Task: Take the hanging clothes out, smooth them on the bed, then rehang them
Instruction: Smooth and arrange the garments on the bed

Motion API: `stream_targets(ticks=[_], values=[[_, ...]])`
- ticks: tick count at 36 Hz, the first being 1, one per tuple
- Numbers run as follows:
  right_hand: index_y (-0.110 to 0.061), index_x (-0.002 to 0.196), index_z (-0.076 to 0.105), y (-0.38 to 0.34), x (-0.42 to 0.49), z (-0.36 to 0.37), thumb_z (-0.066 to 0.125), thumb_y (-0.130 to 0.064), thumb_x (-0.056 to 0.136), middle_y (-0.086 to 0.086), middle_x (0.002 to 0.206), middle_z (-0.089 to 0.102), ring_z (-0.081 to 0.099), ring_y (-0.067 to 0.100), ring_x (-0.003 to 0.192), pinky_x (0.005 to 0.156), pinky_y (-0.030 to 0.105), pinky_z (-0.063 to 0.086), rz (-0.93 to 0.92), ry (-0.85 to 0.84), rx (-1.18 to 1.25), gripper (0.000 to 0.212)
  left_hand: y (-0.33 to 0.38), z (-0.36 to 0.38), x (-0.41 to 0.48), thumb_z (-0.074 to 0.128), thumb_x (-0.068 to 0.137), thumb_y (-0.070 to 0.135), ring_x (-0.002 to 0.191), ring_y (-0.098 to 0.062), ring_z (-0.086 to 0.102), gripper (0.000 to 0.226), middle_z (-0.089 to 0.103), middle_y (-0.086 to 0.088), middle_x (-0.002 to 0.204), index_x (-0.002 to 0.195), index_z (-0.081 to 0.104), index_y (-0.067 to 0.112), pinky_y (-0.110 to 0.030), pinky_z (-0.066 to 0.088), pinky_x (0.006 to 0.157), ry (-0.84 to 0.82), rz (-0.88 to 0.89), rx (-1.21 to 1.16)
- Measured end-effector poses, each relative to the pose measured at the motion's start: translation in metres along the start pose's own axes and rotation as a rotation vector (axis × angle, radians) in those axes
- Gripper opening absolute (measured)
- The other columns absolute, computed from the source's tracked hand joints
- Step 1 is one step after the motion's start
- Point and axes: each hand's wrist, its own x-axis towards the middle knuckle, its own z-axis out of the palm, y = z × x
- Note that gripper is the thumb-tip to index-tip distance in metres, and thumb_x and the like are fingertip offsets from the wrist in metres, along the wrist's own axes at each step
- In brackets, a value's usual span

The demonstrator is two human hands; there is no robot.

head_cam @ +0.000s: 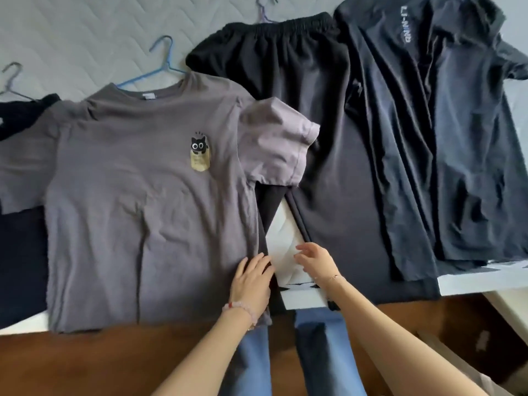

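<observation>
A grey T-shirt (137, 178) with a cat print lies flat on the bed (71, 32), still on a blue hanger (163, 67). Black trousers (328, 138) on a purple hanger (264, 12) lie to its right, legs spread apart. A dark sports shirt (445, 138) lies at the far right. My left hand (253, 278) rests flat on the left trouser leg beside the grey shirt's hem. My right hand (314, 262) hovers with fingers spread over the bare sheet, at the inner edge of the right trouser leg.
A dark garment (20, 224) on a grey wire hanger (13, 81) lies at the far left. The bed's white edge (471, 284) runs along the front, with brown wooden floor (85, 364) below. My blue jeans legs stand against the bed edge.
</observation>
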Motion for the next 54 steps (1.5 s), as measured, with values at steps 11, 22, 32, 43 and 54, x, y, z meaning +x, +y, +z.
stream_targets(ticks=[11,22,32,43,54], values=[[-0.007,0.108,0.057,-0.053,0.029,0.048,0.058,-0.019,0.090,0.007,0.097,0.062,0.059,0.019,0.087,0.082,0.032,0.049,-0.030,-0.083,0.346,0.022,-0.042,0.010,-0.027,0.081,0.063,0.030,0.100,-0.017,0.066,0.040,0.069,0.006,0.104,0.101,0.071,0.030,-0.040,0.053,0.088,0.179,-0.152,0.120],[-0.005,0.078,0.048,-0.059,0.040,0.031,0.050,-0.014,0.092,0.007,0.074,0.052,0.056,0.015,0.067,0.079,0.034,0.057,-0.063,0.006,0.429,0.017,0.024,-0.001,-0.002,0.076,0.053,0.058,0.074,-0.025,0.058,0.049,0.060,-0.004,0.080,0.077,0.067,0.016,-0.037,0.044,0.064,0.147,-0.508,-0.034],[-0.011,0.070,0.049,-0.057,0.054,-0.006,0.053,-0.012,0.093,0.011,0.075,0.051,0.054,0.021,0.072,0.064,0.028,0.057,-0.107,0.116,0.271,0.023,0.016,-0.005,0.004,0.051,0.092,0.021,0.109,-0.030,0.050,0.020,0.051,-0.009,0.116,0.106,0.055,0.008,-0.040,0.042,0.082,0.244,-0.722,-0.522],[-0.018,0.066,0.050,-0.052,0.043,-0.048,0.051,-0.016,0.095,-0.007,0.055,0.049,0.049,0.003,0.051,0.056,0.019,0.051,-0.055,0.073,0.566,0.029,0.000,-0.027,-0.018,0.059,0.084,0.024,0.116,-0.017,0.053,0.038,0.057,-0.002,0.125,0.121,0.054,0.016,-0.035,0.035,0.109,0.219,-0.835,-1.706],[-0.010,0.114,0.060,0.000,-0.015,0.018,0.066,-0.015,0.086,0.002,0.103,0.071,0.068,0.015,0.095,0.083,0.024,0.055,0.149,-0.289,0.602,0.029,0.016,-0.021,-0.024,0.057,0.081,0.009,0.097,-0.029,0.063,0.014,0.066,-0.013,0.101,0.092,0.057,0.017,-0.044,0.048,0.094,0.108,-0.814,-1.598]])
